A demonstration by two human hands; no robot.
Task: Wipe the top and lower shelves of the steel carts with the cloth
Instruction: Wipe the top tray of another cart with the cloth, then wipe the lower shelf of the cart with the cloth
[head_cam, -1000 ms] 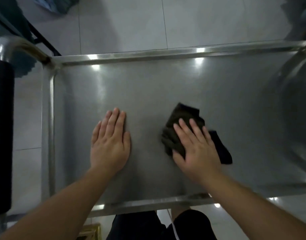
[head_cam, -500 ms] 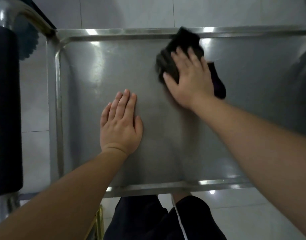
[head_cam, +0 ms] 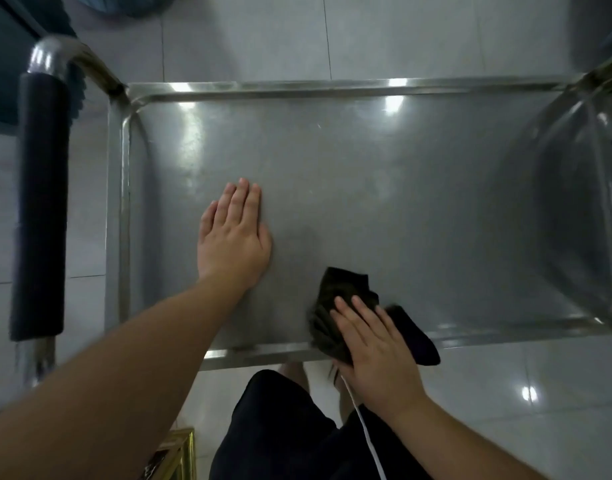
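Note:
The steel cart's top shelf (head_cam: 384,188) fills the middle of the view, seen from above, with a raised rim all round. A dark crumpled cloth (head_cam: 339,299) lies at the shelf's near edge, partly hanging over the rim. My right hand (head_cam: 374,351) presses flat on the cloth with straight fingers. My left hand (head_cam: 233,237) rests flat on the bare steel to the left of the cloth, fingers together and pointing away from me. The lower shelf is hidden under the top one.
The cart's handle (head_cam: 38,209), a steel tube with a dark foam grip, runs along the left side. A steel upright (head_cam: 606,188) rises at the right end. Pale floor tiles (head_cam: 249,36) surround the cart. A gold-coloured frame (head_cam: 174,452) shows at the bottom.
My right hand pushed the cloth to the shelf's far rim, then pulled it back to the near edge. My left hand stayed flat on the steel.

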